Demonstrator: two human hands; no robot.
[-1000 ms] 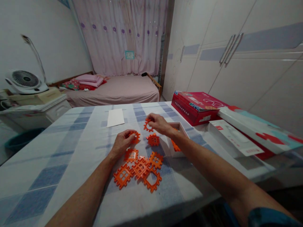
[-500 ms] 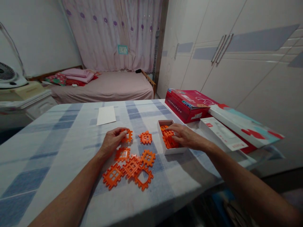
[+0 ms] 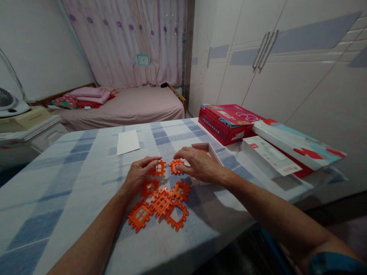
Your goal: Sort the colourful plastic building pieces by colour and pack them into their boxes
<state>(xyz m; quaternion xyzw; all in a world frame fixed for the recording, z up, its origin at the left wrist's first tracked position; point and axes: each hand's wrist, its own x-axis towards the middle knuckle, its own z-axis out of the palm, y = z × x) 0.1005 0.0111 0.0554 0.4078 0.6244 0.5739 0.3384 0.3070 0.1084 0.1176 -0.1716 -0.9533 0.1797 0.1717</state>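
Note:
My left hand (image 3: pixel 140 173) is closed on an orange interlocking building block (image 3: pixel 159 168) with a window pattern, pinching its left edge between thumb and fingers. My right hand (image 3: pixel 200 165) is over another orange block (image 3: pixel 176 166), thumb and fingers apart around it; whether they touch it I cannot tell. Nearer to me, several more orange blocks (image 3: pixel 163 202) lie in a loose, partly overlapping cluster. Behind my right hand stands a small white box (image 3: pixel 212 152), mostly hidden, with a bit of orange showing inside.
A white card (image 3: pixel 127 142) lies farther back on the checked tablecloth (image 3: pixel 83 179). On the right are a red box (image 3: pixel 220 124), an open white tray (image 3: pixel 259 164) and a flat printed package (image 3: pixel 298 147). A bed (image 3: pixel 134 105) and wardrobe stand beyond the table.
My right hand has come out of the white box and moved left to the single orange block. My left hand keeps its block, and the view has shifted slightly.

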